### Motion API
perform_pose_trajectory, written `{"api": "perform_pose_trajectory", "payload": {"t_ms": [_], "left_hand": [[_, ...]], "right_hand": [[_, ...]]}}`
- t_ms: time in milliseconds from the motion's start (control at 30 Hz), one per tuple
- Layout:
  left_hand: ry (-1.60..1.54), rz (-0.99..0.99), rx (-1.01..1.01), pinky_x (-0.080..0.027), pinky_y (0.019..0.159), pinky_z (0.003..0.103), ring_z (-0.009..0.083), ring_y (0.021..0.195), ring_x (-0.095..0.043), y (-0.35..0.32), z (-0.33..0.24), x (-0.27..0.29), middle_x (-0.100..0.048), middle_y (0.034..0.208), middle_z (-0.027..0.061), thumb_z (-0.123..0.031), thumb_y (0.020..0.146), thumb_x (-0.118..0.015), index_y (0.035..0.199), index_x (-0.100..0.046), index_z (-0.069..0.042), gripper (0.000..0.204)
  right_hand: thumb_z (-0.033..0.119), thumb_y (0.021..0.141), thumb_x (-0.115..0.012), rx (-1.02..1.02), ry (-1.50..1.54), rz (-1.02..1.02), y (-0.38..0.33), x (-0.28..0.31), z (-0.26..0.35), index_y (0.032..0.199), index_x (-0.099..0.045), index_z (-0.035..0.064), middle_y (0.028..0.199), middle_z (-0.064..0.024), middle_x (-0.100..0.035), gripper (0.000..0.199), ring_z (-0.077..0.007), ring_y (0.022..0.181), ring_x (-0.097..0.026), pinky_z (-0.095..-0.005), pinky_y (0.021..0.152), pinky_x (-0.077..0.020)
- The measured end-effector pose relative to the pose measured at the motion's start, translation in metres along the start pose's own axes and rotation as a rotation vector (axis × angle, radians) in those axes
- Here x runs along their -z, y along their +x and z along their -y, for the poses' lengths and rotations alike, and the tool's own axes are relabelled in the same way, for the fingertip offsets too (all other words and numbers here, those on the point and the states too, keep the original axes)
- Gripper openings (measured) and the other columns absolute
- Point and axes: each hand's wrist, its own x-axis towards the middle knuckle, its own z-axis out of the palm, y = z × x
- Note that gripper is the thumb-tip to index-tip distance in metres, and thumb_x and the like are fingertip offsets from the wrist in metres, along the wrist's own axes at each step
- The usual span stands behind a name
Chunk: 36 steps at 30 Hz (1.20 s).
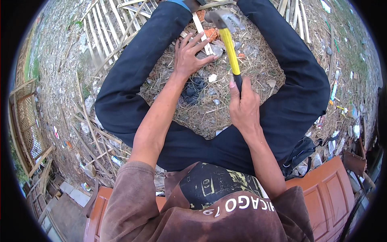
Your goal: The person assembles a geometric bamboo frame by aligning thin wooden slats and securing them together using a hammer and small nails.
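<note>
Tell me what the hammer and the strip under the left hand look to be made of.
Hammer: the head looks like grey metal with a dull sheen; the handle is glossy yellow, probably fibreglass or plastic, with a black, likely rubber, grip in the right hand. Strip under the left hand: pale, split, fibrous, seemingly bamboo or thin wood, unfinished.

I see scattered litter wrappers only: a crushed bottle lower left. White-blue wrapper at right, among straw.
</note>
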Motion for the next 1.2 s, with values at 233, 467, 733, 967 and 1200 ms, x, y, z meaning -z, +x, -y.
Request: {"api": "perform_pose_trajectory", "payload": {"t_ms": [233,467,733,967,1200], "left_hand": [[-0.020,-0.018,-0.015,-0.028,0.110,0.063,0.0300,0.136,-0.044,-0.001,0.008,-0.004,-0.058,0.140,-0.0006,-0.058,0.068,-0.081,0.121,-0.072,-0.020,0.065],[-0.052,-0.037,-0.039,-0.029,0.110,0.061,0.0297,0.135,-0.044,0.000,0.007,-0.007,-0.058,0.140,0.0001,-0.057,0.070,-0.080,0.123,-0.071,-0.020,0.065],[-0.047,-0.044,-0.035,-0.028,0.110,0.061,0.0292,0.135,-0.044,-0.001,0.007,-0.006,-0.057,0.141,0.0003,-0.055,0.069,-0.081,0.124,-0.070,-0.019,0.067],[-0.062,0.077,-0.048,-0.027,0.113,0.054,0.0315,0.137,-0.042,0.003,0.013,0.004,-0.052,0.147,0.0011,-0.050,0.067,-0.084,0.144,-0.053,-0.019,0.089],[0.060,0.172,-0.104,-0.026,0.114,0.054,0.0314,0.141,-0.037,0.009,0.013,0.020,-0.048,0.150,-0.0013,-0.059,0.068,-0.080,0.141,-0.055,-0.018,0.087]], "right_hand": [[0.016,0.100,-0.055,-0.138,-0.177,0.149,-0.004,-0.010,-0.015,0.099,-0.046,0.0006,0.061,-0.0268,-0.057,0.018,-0.0491,0.060,-0.060,-0.0560,0.052,-0.0421],[0.015,0.100,-0.055,-0.078,-0.039,0.065,-0.013,0.001,-0.007,0.099,-0.047,0.0004,0.060,-0.0253,-0.056,0.016,-0.0458,0.057,-0.061,-0.0522,0.049,-0.0415],[0.019,0.101,-0.054,-0.165,-0.023,0.073,-0.010,0.001,0.001,0.098,-0.047,0.0008,0.060,-0.0247,-0.056,0.020,-0.0469,0.058,-0.060,-0.0542,0.052,-0.0416],[0.036,0.107,-0.045,-0.615,0.595,0.119,-0.019,-0.023,-0.029,0.095,-0.048,0.0070,0.061,0.0014,-0.045,0.032,-0.0082,0.044,-0.041,-0.0291,0.038,-0.0332],[0.038,0.107,-0.042,-0.590,0.670,0.056,-0.017,-0.015,-0.025,0.093,-0.046,0.0092,0.061,0.0017,-0.041,0.032,-0.0072,0.045,-0.038,-0.0257,0.040,-0.0332]]}}
